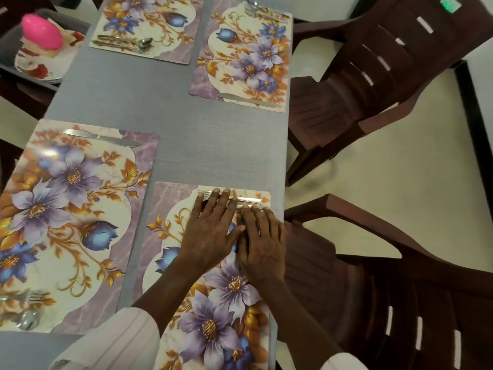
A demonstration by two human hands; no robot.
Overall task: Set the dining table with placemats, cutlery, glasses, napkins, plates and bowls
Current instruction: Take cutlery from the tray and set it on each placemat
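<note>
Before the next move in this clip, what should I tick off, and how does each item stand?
1. Both hands free: ok; left hand and right hand lie flat, gripping nothing.
2. Fork along the near-right placemat's far edge: ok.
3. Knife on that placemat: cannot tell; its near edge is out of view.
4. Plates on placemats: not ok; a plate sits off the table, far left.
5. Glasses and napkins out: not ok; none on any visible placemat.

Open lane down the bare grey tabletop (202, 145) between the floral-print placemats (66, 209); two dark brown slatted plastic chairs (360, 84) crowd the right edge.
</note>
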